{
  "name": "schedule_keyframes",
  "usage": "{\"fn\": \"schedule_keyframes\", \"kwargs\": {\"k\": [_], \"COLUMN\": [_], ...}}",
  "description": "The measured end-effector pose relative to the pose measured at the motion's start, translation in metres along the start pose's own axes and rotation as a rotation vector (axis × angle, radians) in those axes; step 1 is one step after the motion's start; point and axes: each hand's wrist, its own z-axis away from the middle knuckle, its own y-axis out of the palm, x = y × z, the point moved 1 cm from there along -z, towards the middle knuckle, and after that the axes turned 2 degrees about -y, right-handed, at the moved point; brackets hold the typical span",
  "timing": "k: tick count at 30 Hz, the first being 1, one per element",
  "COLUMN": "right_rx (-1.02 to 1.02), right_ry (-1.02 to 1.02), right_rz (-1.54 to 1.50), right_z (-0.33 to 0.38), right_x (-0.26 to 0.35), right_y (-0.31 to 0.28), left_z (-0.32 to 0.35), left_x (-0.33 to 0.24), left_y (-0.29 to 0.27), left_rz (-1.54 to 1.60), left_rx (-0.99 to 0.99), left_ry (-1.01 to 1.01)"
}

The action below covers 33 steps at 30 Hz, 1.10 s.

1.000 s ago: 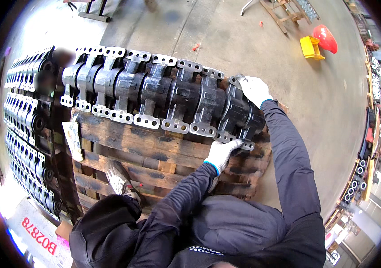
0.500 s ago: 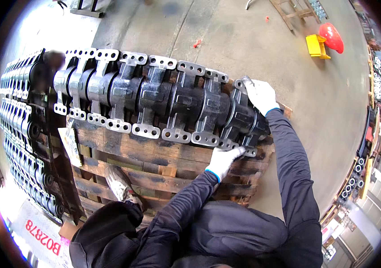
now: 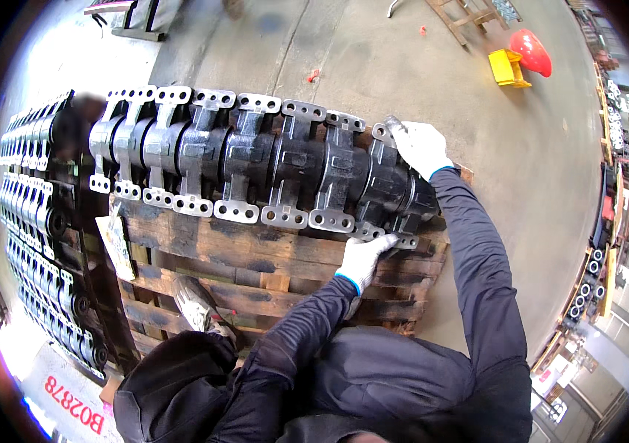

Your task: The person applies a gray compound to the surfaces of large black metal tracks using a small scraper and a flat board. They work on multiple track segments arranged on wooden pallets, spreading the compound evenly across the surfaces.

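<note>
The end link (image 3: 419, 201), a black metal part, is lying at the right-hand end of a row of similar links (image 3: 248, 151) on a wooden pallet (image 3: 204, 232). Its long axis is running from near to far, across the line of the row, with a drilled lower plate (image 3: 407, 242) facing the person. The 2 gloved hands are flanking it at opposite ends, so neither is clearly nearer. The right hand (image 3: 422, 148) is covering its far end, just beside the neighbouring link (image 3: 387, 177); from there, the end link is lying back toward the person. The left hand (image 3: 364, 260) is resting at the near end, thumb meeting the lower plate; from there, the end link is lying away and to the right. How firmly either hand is closing I cannot tell, since the grips are partly hidden.

Further out, a pale sheet (image 3: 115, 247) is lying at the pallet's left side, and stacked links (image 3: 30, 199) are standing beyond it. Across the floor, a yellow bin (image 3: 505, 68) is sitting beside a red rounded object (image 3: 531, 53); its contents are not showing clearly.
</note>
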Motion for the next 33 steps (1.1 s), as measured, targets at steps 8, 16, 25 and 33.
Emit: {"fn": "schedule_keyframes", "kwargs": {"k": [8,16,25,33], "right_rx": [0.069,0.072,0.029,0.107], "right_ry": [0.024,0.116,0.199,0.163], "right_rz": [-0.021,-0.027,-0.042,-0.018], "right_z": [0.002,0.011,0.003,-0.013], "right_x": [0.008,0.001,0.001,0.014], "right_y": [-0.007,-0.007,-0.007,-0.004], "left_z": [-0.001,-0.004,-0.02,-0.006], "left_x": [0.005,-0.013,0.007,0.009], "left_y": [-0.006,-0.018,-0.017,0.003], "left_rz": [-0.042,0.139,0.071,0.261], "left_rx": [-0.008,0.097,0.072,0.048], "left_ry": [0.011,-0.128,-0.041,-0.04]}}
